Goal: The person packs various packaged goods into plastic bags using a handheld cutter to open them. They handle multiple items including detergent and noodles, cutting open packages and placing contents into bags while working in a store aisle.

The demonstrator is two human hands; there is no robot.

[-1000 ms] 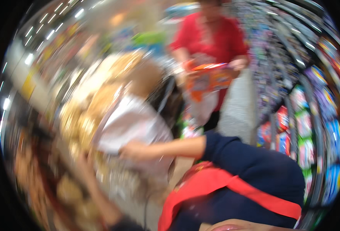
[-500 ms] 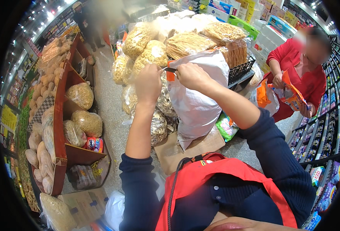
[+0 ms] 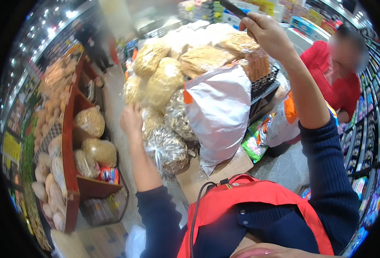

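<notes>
While the right hand [image 3: 265, 30] pinches a dark strip [image 3: 233, 8], the left hand [image 3: 131, 120] curls empty beside clear snack bags [image 3: 166, 148].

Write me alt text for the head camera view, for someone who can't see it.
In a shop aisle, a person's raised right hand grips a thin dark flat tool above a large white plastic sack, while the left hand reaches toward clear bags of dried food piled on a cart. A person in a red top stands to the right; red wooden shelves of bagged goods line the left.
</notes>
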